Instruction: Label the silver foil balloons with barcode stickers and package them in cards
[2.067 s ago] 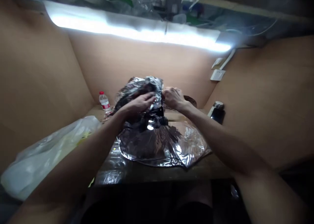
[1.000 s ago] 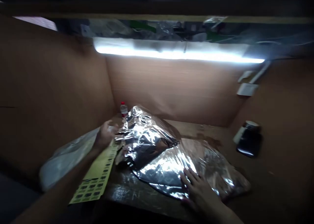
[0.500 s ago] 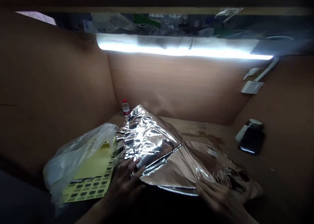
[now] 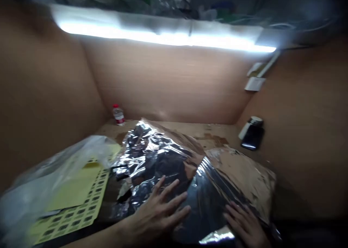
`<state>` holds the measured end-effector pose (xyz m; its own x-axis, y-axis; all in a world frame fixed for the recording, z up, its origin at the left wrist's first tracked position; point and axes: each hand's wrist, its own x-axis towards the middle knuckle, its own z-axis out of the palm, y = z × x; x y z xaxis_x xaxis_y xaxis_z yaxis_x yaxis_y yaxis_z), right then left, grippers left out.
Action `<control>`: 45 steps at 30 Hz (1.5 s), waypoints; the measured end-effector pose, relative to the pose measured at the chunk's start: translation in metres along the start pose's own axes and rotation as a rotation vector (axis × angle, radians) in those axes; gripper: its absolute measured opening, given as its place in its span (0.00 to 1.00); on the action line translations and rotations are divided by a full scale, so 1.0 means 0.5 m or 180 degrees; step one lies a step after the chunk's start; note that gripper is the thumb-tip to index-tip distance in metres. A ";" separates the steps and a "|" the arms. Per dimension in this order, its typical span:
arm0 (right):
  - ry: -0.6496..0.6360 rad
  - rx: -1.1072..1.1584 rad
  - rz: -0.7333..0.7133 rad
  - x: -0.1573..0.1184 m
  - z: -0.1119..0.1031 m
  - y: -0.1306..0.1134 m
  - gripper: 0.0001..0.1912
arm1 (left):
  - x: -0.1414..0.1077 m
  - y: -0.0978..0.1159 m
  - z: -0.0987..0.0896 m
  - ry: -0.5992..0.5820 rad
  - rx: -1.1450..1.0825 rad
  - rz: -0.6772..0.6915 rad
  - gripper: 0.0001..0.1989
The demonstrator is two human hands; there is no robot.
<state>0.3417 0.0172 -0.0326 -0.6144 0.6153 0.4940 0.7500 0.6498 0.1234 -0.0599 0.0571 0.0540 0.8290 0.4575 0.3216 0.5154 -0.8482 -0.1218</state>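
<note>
A large, shiny silver foil bag [image 4: 160, 153] lies creased across the front of the bench. My left hand [image 4: 160, 208] rests on its near part, palm down with fingers spread. Farther right, my right hand [image 4: 244, 220] lies on a smoother stretch of the foil, fingers stretched out and slightly apart. A diagonal fold runs between the two hands. To the left, yellow sheets [image 4: 78, 190] printed with rows of dark square labels lie partly inside a clear plastic bag [image 4: 35, 190].
A small bottle with a red cap [image 4: 118, 115] stands at the back left. A black phone-like object [image 4: 252, 136] leans by the right wall beside a round-lidded container. Wooden walls enclose the bench under a bright tube light [image 4: 163, 37]. A white socket [image 4: 255, 83] is on the right.
The view has shifted, so most things sit farther left. My left hand has moved right onto the foil, and the near flap now lies flatter. My right hand has spread from its grip at the edge.
</note>
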 end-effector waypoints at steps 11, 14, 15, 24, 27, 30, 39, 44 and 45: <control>0.0348 0.1063 0.0478 0.044 -0.019 -0.111 0.26 | 0.085 -0.153 0.023 -0.0718 -0.0012 -0.1164 0.18; -0.0071 0.1309 0.0531 0.068 -0.037 -0.119 0.15 | 0.106 -0.263 -0.001 -0.0857 -0.0118 -0.1393 0.20; -0.0220 0.1356 0.0631 0.081 -0.044 -0.116 0.13 | 0.117 -0.279 -0.003 -0.0870 -0.0059 -0.1498 0.20; -0.0924 0.0307 0.0420 0.151 -0.023 -0.045 0.38 | 0.072 -0.283 0.006 -0.1108 0.0494 -0.0829 0.22; -0.0633 -0.0195 -0.0028 0.143 0.022 -0.058 0.27 | 0.033 -0.388 -0.008 -0.1239 0.0462 -0.1027 0.25; -0.0211 -0.0381 -0.0377 0.147 0.032 -0.067 0.16 | 0.026 -0.446 -0.010 -0.1371 0.0317 -0.1433 0.26; 0.0147 0.1471 0.1708 0.304 -0.249 0.108 0.15 | -0.056 -0.215 -0.005 -0.0007 0.0472 -0.1228 0.19; 0.0536 0.1856 0.2276 0.458 -0.285 0.279 0.14 | -0.096 -0.026 0.071 0.0038 0.0513 -0.0103 0.31; 0.0662 0.1866 0.2333 0.479 -0.274 0.302 0.14 | -0.096 -0.005 0.082 0.0094 0.0624 -0.0048 0.30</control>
<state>0.3414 0.2014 0.2222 0.0566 0.9024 0.4271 0.6540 0.2897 -0.6988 -0.0923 0.0482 0.0003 0.8156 0.4593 0.3520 0.5626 -0.7718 -0.2964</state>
